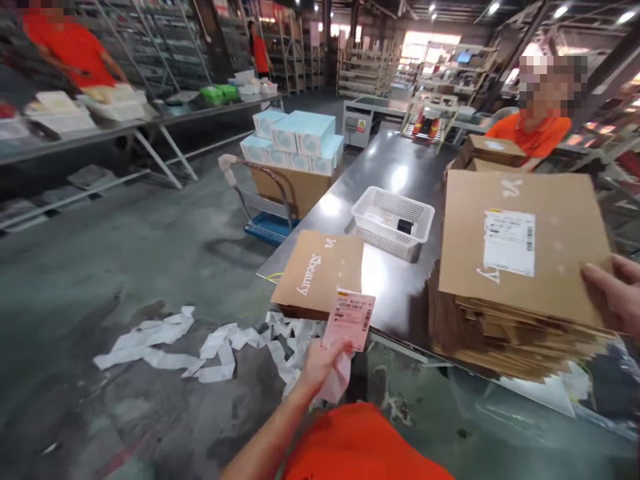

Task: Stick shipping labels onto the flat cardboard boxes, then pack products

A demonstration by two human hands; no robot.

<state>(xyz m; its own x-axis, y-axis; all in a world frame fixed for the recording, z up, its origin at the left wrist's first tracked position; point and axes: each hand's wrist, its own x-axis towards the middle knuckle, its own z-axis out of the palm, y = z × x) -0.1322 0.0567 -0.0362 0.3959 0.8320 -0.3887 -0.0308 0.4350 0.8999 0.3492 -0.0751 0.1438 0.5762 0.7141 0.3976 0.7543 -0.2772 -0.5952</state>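
Note:
My left hand [323,365] pinches a printed shipping label [353,320], with pale backing strip trailing below the fingers. Just beyond the label lies a flat brown cardboard box [313,270] with white lettering, near the table's left edge. At the far right, my right hand [617,290] grips the right edge of a flattened cardboard box [465,230]. That box bears a white label [510,243] and rests on top of a stack of flattened cartons [493,333]. Part of the right hand is cut off by the frame edge.
A white plastic basket [393,217] with small items stands on the metal table [400,157]. Label strip [217,350] trails over the floor. Left of the table, a blue-based trolley [270,227] carries light-blue boxes [295,137]. A co-worker in orange [543,137] is behind more cartons.

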